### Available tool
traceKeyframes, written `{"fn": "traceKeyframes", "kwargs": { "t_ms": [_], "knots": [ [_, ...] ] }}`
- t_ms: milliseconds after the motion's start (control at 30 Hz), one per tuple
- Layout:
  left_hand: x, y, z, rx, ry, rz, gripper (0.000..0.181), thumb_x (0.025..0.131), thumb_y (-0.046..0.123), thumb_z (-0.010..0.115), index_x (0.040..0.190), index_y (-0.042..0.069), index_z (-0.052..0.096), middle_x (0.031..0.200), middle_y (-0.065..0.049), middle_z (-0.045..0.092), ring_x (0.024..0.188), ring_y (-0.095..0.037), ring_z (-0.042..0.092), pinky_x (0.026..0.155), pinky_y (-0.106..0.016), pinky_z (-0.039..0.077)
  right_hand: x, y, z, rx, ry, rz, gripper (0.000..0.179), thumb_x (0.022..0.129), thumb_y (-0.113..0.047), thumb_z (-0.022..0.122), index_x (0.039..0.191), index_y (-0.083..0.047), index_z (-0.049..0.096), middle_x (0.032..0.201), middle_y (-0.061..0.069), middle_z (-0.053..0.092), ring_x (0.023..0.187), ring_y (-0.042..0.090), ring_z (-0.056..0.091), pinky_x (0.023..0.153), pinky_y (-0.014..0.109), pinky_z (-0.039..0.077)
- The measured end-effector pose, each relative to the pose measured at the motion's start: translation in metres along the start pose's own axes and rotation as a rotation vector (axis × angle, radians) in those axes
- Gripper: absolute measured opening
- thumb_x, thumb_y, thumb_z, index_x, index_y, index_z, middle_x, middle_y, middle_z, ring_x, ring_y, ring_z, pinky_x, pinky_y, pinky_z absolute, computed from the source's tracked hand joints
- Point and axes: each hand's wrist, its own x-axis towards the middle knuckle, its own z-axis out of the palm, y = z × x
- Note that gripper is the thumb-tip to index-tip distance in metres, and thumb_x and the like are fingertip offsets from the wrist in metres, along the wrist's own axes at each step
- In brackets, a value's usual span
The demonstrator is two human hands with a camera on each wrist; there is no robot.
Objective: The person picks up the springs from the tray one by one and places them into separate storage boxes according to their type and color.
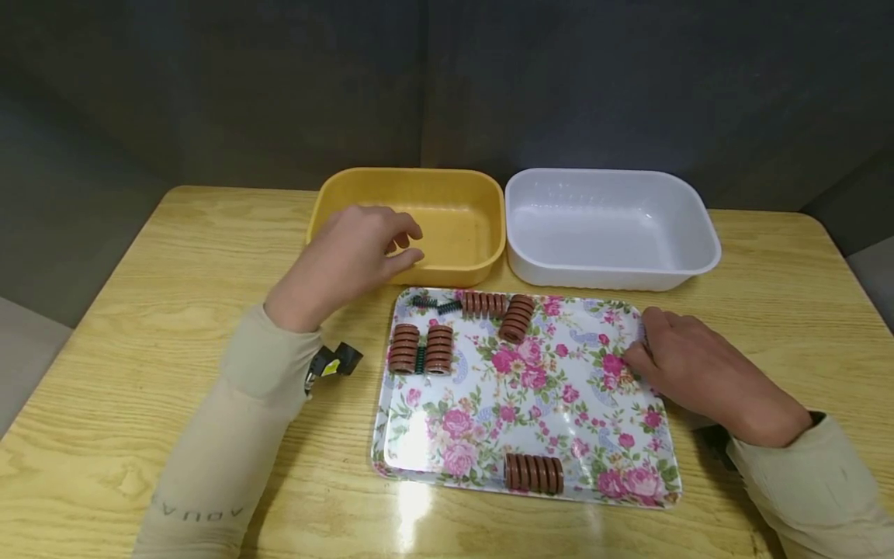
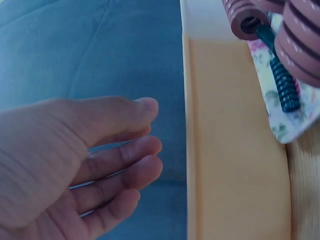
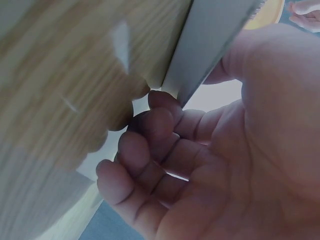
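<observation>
My left hand [image 1: 352, 256] hovers over the left part of a yellow plastic bin, its fingers loosely bent and nothing between them. The left wrist view shows the same hand [image 2: 95, 160] with thumb and fingers apart. At the right edge of a floral tray [image 1: 559, 419], my right hand [image 1: 705, 373] grips the rim, thumb on top. Seen from the right wrist, its fingers [image 3: 132, 152] curl beneath the tray's edge. Several thick brown coil springs [image 1: 517, 318] and a few thin dark green springs [image 1: 421, 359] lie on the tray, mostly toward its left and back.
The yellow bin [image 1: 405, 276] stands behind the tray, side by side with a white bin [image 1: 608, 277]. One brown spring [image 1: 534, 473] lies at the tray's front edge. Everything rests on a wooden table [image 1: 195, 272], with a dark grey partition [image 1: 447, 85] behind it.
</observation>
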Motion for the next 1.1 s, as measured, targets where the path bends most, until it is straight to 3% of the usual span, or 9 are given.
{"fn": "traceKeyframes", "kwargs": {
  "t_ms": [233, 633, 833, 1100],
  "knots": [
    [-0.005, 0.012, -0.001, 0.029, -0.018, 0.05, 0.025, 0.096, 0.027, 0.074, 0.113, 0.008, 0.076, 0.106, -0.008, 0.079, 0.095, -0.023, 0.075, 0.089, -0.04, 0.059, 0.0, -0.002, 0.0, -0.007, 0.002, -0.002, 0.023, 0.105, -0.025, 0.045, 0.089, -0.009, 0.047, 0.077, 0.003, 0.048, 0.066, 0.015, 0.043, 0.064, 0.03, 0.035],
    [-0.005, 0.028, 0.011, 0.044, -0.044, 0.168, 0.013, 0.095, 0.019, 0.073, 0.103, 0.01, 0.079, 0.094, -0.003, 0.077, 0.08, -0.017, 0.069, 0.077, -0.035, 0.058, -0.001, -0.003, -0.002, -0.005, 0.015, -0.008, 0.022, 0.104, -0.024, 0.046, 0.089, -0.008, 0.047, 0.077, 0.003, 0.047, 0.066, 0.015, 0.042, 0.063, 0.029, 0.034],
    [-0.005, 0.032, 0.014, 0.06, -0.099, 0.167, 0.013, 0.097, 0.017, 0.07, 0.086, 0.014, 0.077, 0.078, 0.002, 0.07, 0.069, -0.016, 0.06, 0.069, -0.035, 0.052, -0.002, -0.004, -0.002, 0.002, 0.009, -0.004, 0.022, 0.104, -0.024, 0.046, 0.089, -0.008, 0.047, 0.078, 0.003, 0.047, 0.066, 0.015, 0.042, 0.063, 0.029, 0.034],
    [-0.007, 0.033, 0.017, 0.083, -0.184, 0.169, 0.02, 0.096, 0.015, 0.069, 0.077, 0.016, 0.07, 0.07, 0.003, 0.062, 0.065, -0.014, 0.053, 0.067, -0.035, 0.05, -0.002, -0.006, -0.002, -0.002, 0.014, -0.005, 0.022, 0.104, -0.024, 0.047, 0.09, -0.007, 0.048, 0.078, 0.004, 0.048, 0.066, 0.016, 0.043, 0.062, 0.029, 0.034]
  ]
}}
